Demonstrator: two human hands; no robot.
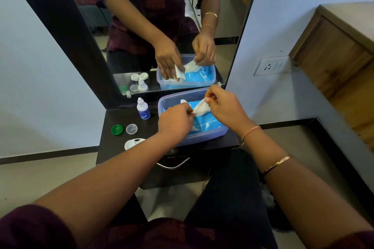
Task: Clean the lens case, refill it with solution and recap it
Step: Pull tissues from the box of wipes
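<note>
Forearms (121, 172): reached over the bench (121, 119). Wipe (200, 109): pinched by fingers (210, 98) of left hand (175, 121) and right hand (224, 107) above the tub (162, 103), likely for unfolding. Lens case (132, 143): laid uncapped, bench-left, apparently awaiting wiping.

Left of the plastic box (160, 107), the black shelf (113, 116) carries a bottle (143, 108) just beside the box's far corner, and a green cap (117, 129), a clear cap (131, 129) and a white lens case (132, 143) nearer the front, with bare strips between them. Over the box, the left hand (175, 122) and right hand (224, 107), both pinching a wipe (200, 109), block its opening. Behind the box the mirror (141, 26) closes the way.
</note>
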